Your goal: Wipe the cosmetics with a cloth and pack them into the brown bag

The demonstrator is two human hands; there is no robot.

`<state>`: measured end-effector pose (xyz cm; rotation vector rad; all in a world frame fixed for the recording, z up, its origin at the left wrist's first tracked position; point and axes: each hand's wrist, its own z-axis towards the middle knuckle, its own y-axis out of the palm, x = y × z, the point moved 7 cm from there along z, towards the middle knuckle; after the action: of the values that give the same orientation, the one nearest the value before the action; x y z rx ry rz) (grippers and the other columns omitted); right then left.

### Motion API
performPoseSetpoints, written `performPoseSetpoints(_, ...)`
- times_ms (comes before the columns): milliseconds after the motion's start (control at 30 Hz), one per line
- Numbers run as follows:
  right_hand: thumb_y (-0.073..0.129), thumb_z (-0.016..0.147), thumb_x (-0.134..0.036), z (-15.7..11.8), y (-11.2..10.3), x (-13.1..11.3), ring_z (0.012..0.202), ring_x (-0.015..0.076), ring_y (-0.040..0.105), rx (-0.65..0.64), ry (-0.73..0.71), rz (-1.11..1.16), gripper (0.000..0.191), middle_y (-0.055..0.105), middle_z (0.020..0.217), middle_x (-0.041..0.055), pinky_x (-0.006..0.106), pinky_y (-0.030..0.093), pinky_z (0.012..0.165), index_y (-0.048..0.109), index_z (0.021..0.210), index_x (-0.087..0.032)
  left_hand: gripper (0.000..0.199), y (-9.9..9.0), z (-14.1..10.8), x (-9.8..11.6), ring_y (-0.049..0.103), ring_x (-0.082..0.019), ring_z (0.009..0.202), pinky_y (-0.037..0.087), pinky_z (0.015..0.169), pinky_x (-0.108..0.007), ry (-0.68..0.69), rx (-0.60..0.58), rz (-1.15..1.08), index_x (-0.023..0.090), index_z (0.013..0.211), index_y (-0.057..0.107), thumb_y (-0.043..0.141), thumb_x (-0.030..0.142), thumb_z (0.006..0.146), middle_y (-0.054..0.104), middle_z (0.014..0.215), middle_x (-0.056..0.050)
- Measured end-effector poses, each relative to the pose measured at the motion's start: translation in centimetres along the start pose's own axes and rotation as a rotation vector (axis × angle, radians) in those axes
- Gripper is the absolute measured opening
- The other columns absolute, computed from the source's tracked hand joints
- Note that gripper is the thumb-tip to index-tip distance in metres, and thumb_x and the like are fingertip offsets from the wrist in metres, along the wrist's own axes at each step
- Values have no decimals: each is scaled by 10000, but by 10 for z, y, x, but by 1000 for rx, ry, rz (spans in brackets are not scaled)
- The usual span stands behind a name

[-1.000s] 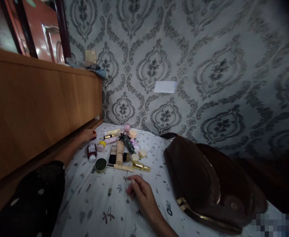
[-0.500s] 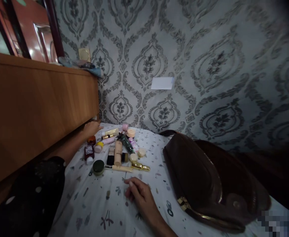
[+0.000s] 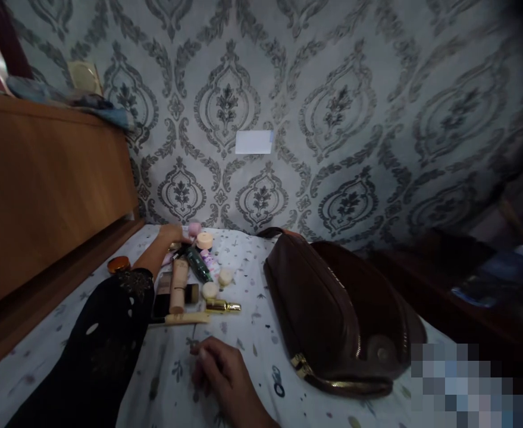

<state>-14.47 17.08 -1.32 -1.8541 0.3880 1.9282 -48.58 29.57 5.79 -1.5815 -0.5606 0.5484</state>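
Note:
My left hand reaches over the far left of a cluster of cosmetics, beside a pink-capped item and a peach jar. Its fingers are partly hidden, so a grip cannot be made out. Nearer me lie a dark green tube, a beige tube, a gold tube and a slim cream-coloured tube. My right hand rests on the patterned sheet in front of them, fingers loosely curled and holding nothing. An amber jar sits left of my left forearm.
A dark brown bag with a gold zip stands unzipped on the right of the sheet. Along the left runs a wooden cabinet. The patterned wall closes off the back.
My left hand has moved right, from beside the cabinet to the far edge of the cosmetics. The view has turned right. My right hand stays low in front of the cosmetics.

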Motion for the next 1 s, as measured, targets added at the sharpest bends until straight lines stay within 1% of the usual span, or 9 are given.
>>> performPoseSetpoints(200, 388, 897, -724, 0, -2, 1, 548, 127, 497, -21, -6, -15, 633, 604, 623, 22, 236, 378, 537, 658, 937, -153, 353, 5, -1, -5, 634, -236, 1054, 534, 905, -452, -63, 40, -77, 154, 1178, 610, 607, 409, 932, 635, 1193, -91)
performPoseSetpoints(367, 414, 910, -689, 2, -2, 15, 533, 120, 514, -17, -25, 41, 589, 617, 631, 11, 224, 401, 536, 647, 978, -152, 537, -16, -25, -7, 622, -285, 1114, 510, 869, -369, -39, 251, -192, 174, 1185, 574, 676, 551, 816, 643, 1216, -133)
performPoseSetpoints(500, 461, 870, -719, 4, -3, 14, 543, 127, 524, 6, -31, 66, 599, 618, 625, 10, 236, 414, 546, 660, 955, -161, 612, -46, -61, 3, 603, -290, 1147, 492, 880, -330, 106, 426, -277, 190, 1247, 516, 667, 570, 791, 622, 1260, -118)
performPoseSetpoints(567, 501, 841, -729, 4, -5, 7, 544, 132, 532, 39, -21, 120, 597, 613, 617, 10, 246, 424, 552, 661, 934, -161, 634, -57, -88, 14, 590, -275, 1158, 481, 921, -329, 217, 471, -309, 184, 1273, 497, 694, 530, 779, 604, 1278, -104)
performPoseSetpoints(633, 554, 811, -721, 5, -9, 0, 579, 146, 565, 83, -7, 207, 585, 622, 642, 20, 251, 440, 554, 652, 948, -161, 663, -59, -124, 27, 576, -266, 1172, 467, 959, -326, 331, 482, -336, 181, 1288, 488, 732, 490, 754, 589, 1290, -95)
performPoseSetpoints(733, 665, 756, -658, 6, -20, -10, 786, 200, 647, 199, -20, 341, 583, 673, 863, 68, 249, 478, 558, 617, 1092, -185, 681, -45, -193, 50, 581, -266, 1151, 467, 967, -330, 473, 436, -365, 210, 1286, 503, 774, 461, 713, 600, 1258, -68)
performPoseSetpoints(833, 691, 768, -566, 4, -30, -17, 968, 220, 636, 281, -70, 428, 560, 647, 1142, 91, 263, 525, 635, 580, 1200, -228, 608, -21, -262, 72, 594, -282, 1123, 495, 916, -347, 578, 343, -367, 239, 1251, 536, 766, 431, 722, 595, 1225, -64)
performPoseSetpoints(900, 728, 751, -499, 0, -33, -18, 942, 208, 630, 275, -94, 420, 516, 662, 1102, 76, 261, 528, 661, 612, 1171, -223, 654, -1, -295, 80, 604, -297, 1116, 515, 889, -366, 600, 235, -399, 236, 1305, 502, 756, 445, 740, 571, 1257, -87)
performPoseSetpoints(1000, 749, 737, -442, -13, -35, -13, 842, 191, 629, 215, -75, 399, 469, 684, 959, 49, 257, 525, 631, 642, 1126, -204, 807, 27, -321, 74, 546, -317, 1227, 494, 973, -405, 570, 167, -523, 231, 1443, 360, 741, 475, 775, 504, 1365, -123)
